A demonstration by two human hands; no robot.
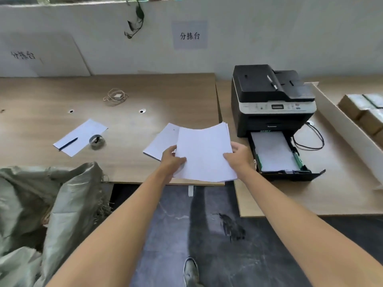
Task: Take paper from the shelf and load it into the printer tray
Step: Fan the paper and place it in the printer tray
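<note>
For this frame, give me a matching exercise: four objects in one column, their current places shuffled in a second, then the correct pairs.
Objects:
1. paper stack
2. blue pen
3. white pen
4. printer tray

Places:
A. on top of the printer
B. pulled out in front of the printer, paper inside
C. held between the left hand and right hand
D. lying on a loose sheet on the table

Pairs: 1-C, 2-D, 3-A, 4-B

Open tray (277,156) juts past the printer (271,100) toward the table's front edge; bare tabletop (279,195) around it, cable (310,137) loops just right
</note>
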